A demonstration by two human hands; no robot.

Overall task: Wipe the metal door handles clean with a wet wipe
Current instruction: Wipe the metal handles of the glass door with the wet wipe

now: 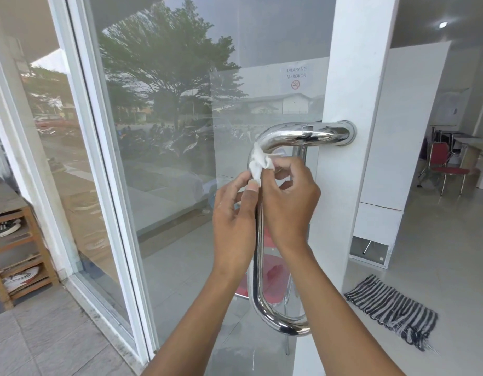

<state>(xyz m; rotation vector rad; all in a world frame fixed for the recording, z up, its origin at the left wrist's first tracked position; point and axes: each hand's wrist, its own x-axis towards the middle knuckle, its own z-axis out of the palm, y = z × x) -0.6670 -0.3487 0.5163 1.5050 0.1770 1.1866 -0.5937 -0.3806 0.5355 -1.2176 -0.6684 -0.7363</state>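
The wipe point(258, 164) is pinched by both the left hand point(233, 213) and right hand point(288, 204) at the handle's point(297, 137) 9 o'clock bend, wiping under way; a downward stroke seems called for next

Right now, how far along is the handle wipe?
Done: can't confirm any stretch is finished; the top arm of the door handle shines but cleanliness isn't readable. In hand: both the left hand and right hand pinch the wet wipe against the upper bend. Left: the vertical bar and bottom curve below the hands.
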